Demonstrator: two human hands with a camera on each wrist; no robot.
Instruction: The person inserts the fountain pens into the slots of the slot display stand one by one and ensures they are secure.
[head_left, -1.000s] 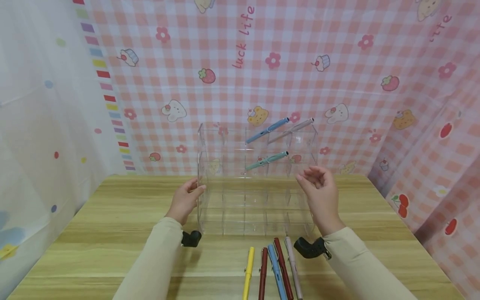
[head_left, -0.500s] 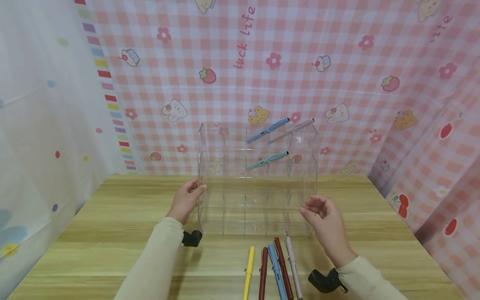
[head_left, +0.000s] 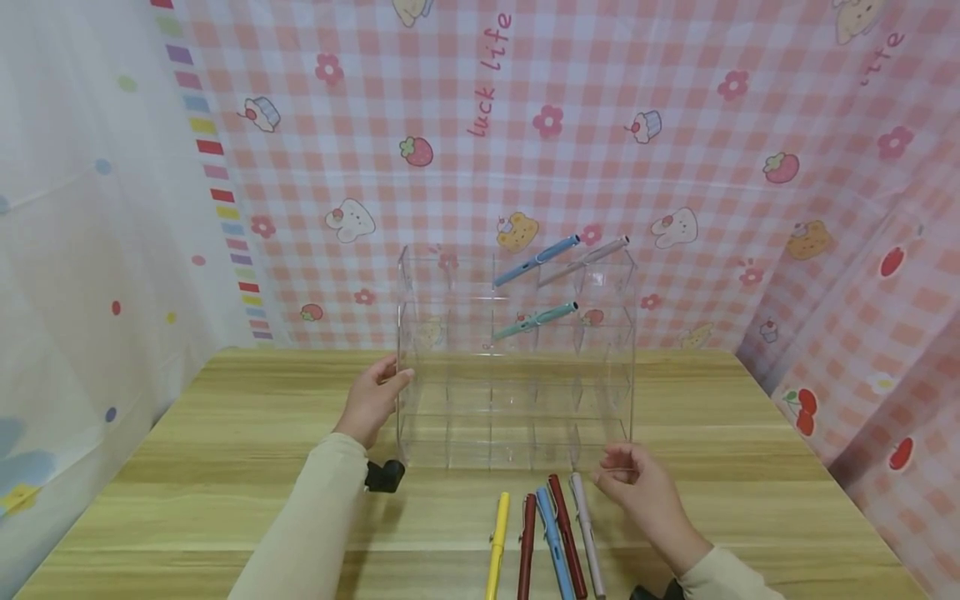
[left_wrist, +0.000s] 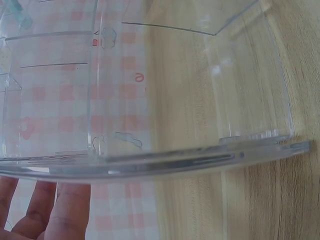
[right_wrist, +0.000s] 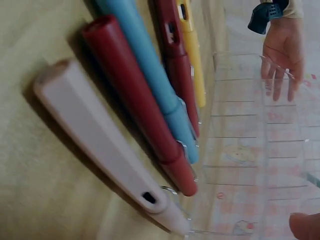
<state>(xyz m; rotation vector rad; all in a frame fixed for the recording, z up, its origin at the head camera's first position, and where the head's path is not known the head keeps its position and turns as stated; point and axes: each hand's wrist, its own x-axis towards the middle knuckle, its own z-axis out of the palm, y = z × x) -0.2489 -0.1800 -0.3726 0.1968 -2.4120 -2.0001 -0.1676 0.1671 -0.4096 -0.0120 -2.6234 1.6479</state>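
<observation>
A clear acrylic rack (head_left: pixel 468 429) with rows of compartments stands upright on the table. My left hand (head_left: pixel 370 402) holds its left side panel, thumb over the front edge; fingers (left_wrist: pixel 70 212) show outside the panel. Low at the rack's front right corner is my right hand (head_left: pixel 645 496), fingers loosely bent and holding nothing. Just left of it lie a pale pink pen (head_left: pixel 588 533), two dark red pens (head_left: pixel 567 533), a blue pen (head_left: pixel 555 542) and a yellow pen (head_left: pixel 498 542). Another blue pen (head_left: pixel 536 261), a pale pink one and a green pen (head_left: pixel 534 322) lean in upper compartments.
The wooden table (head_left: pixel 247 467) ends at a pink checked curtain (head_left: pixel 337 142) behind the rack. A white curtain (head_left: pixel 67 275) hangs on the left, with more checked cloth on the right. A black wrist mount (head_left: pixel 386 477) sits below the left hand.
My right hand has come down along the rack's right side, from about mid-height to the lower corner beside the loose pens. The left hand, rack and pens stay in place.
</observation>
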